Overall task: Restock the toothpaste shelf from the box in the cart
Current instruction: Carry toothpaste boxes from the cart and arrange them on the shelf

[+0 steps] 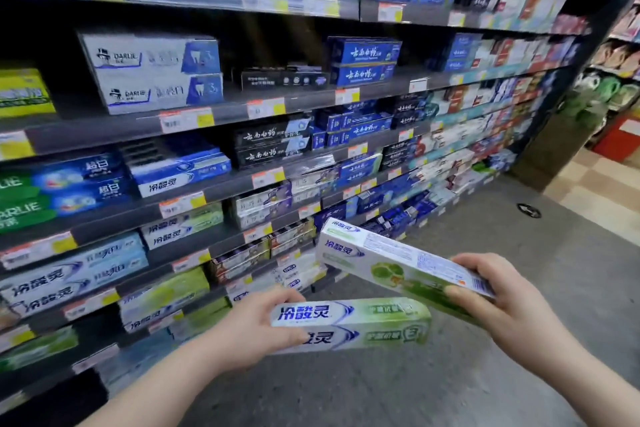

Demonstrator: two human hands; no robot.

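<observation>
My left hand (254,326) grips the left end of two stacked white-and-green toothpaste boxes (360,322), held level in front of the shelving. My right hand (498,298) holds the right end of another white-and-green toothpaste box (388,260), tilted so its far end points up toward the shelves. Matching white-and-green boxes (166,298) lie on a low shelf at lower left. The cart and its supply box are out of view.
A tall shelf unit (311,100) full of toothpaste boxes runs from the left to the far right, with price tags along each edge. Grey aisle floor (519,225) lies to the right and below my hands. More shelving (620,80) stands at far right.
</observation>
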